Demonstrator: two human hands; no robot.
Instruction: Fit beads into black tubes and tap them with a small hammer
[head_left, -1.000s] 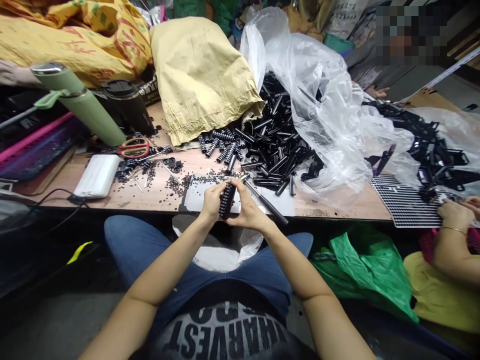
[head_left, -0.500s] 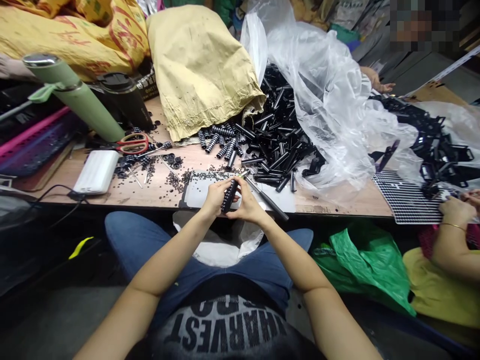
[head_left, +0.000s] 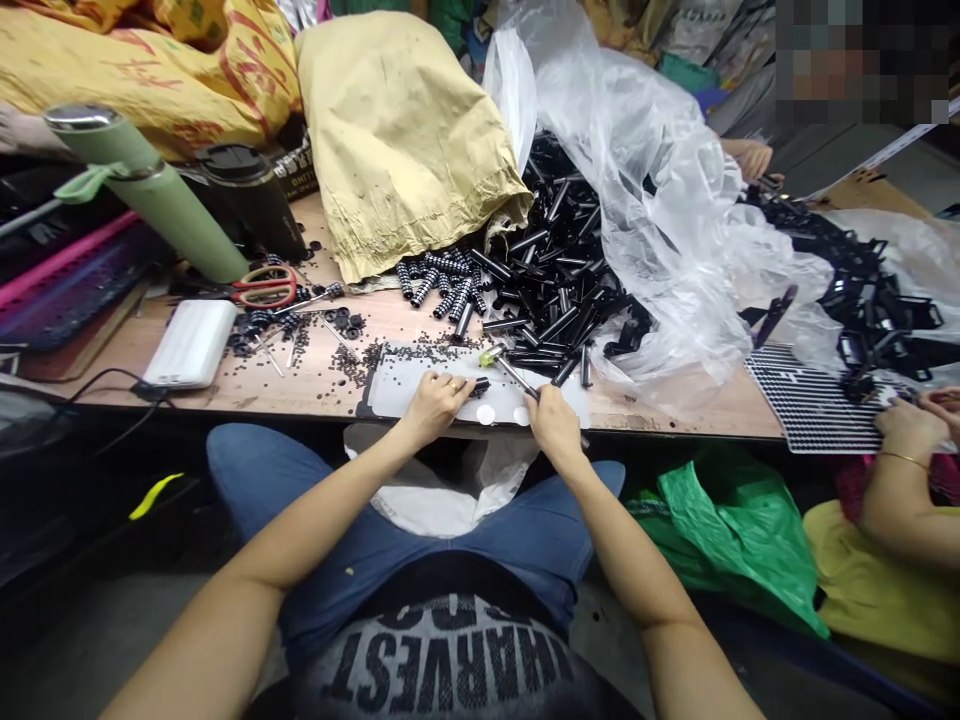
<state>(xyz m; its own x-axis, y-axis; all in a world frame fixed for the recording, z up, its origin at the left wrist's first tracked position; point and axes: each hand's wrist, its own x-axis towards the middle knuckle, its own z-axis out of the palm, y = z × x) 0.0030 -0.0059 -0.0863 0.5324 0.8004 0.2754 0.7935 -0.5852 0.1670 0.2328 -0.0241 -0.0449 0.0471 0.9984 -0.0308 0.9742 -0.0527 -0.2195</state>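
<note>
My left hand [head_left: 435, 405] is closed around a dark, ridged cylindrical part [head_left: 480, 386], held over a pale work mat [head_left: 397, 378]. Only one end of the part shows beyond my fingers. My right hand [head_left: 553, 415] grips the handle of a small hammer [head_left: 514, 372]. Its yellow-green head lies just above the mat, up and to the left of that hand. Black tubes [head_left: 559, 322] are heaped beyond the hammer. Several ridged rollers [head_left: 442, 275] with pale spots lie by the mouth of a tan sack [head_left: 405, 140].
Tiny dark rings [head_left: 360, 370] are scattered left of the mat. Farther left are scissors [head_left: 266, 287], a white box [head_left: 191, 343] and a green bottle [head_left: 176, 220]. Clear plastic sheeting [head_left: 660, 200] covers part of the heap. A co-worker's hand [head_left: 911, 430] is at the right.
My right hand has let go of the ridged part, moved right and taken hold of the hammer. My left hand keeps the part, now turned more sideways and mostly covered.
</note>
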